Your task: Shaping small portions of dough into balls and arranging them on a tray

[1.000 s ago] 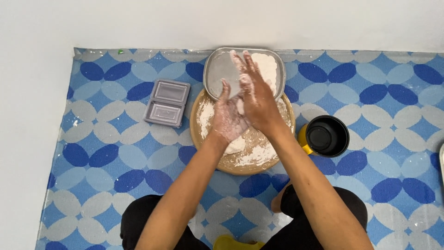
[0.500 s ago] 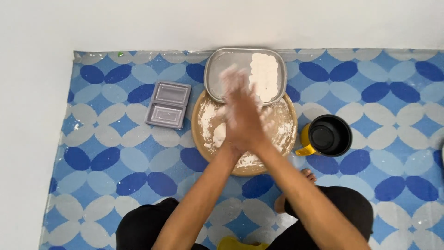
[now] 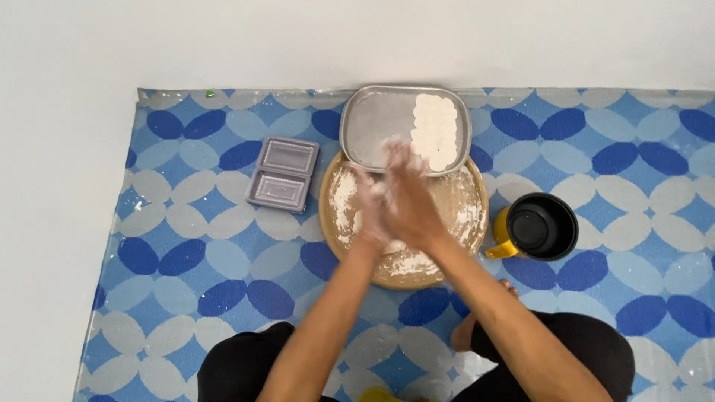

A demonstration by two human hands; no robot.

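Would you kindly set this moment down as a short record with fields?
Setting: blue and white patterned mat by a white wall
Left hand: floured, palm pressed against the right hand
Right hand: floured, laid over the left, above the round wooden board
Held between palms: cannot tell
Metal tray: beyond the board, holds flat white dough discs
Grey two-part container: left of the board
Black cup with yellow handle: right of the board

A home floor: patterned vinyl mat (image 3: 223, 253), floured wooden board (image 3: 454, 216).

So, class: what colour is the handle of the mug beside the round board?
Yellow: the mug is black, its handle yellow, seen in the head view.
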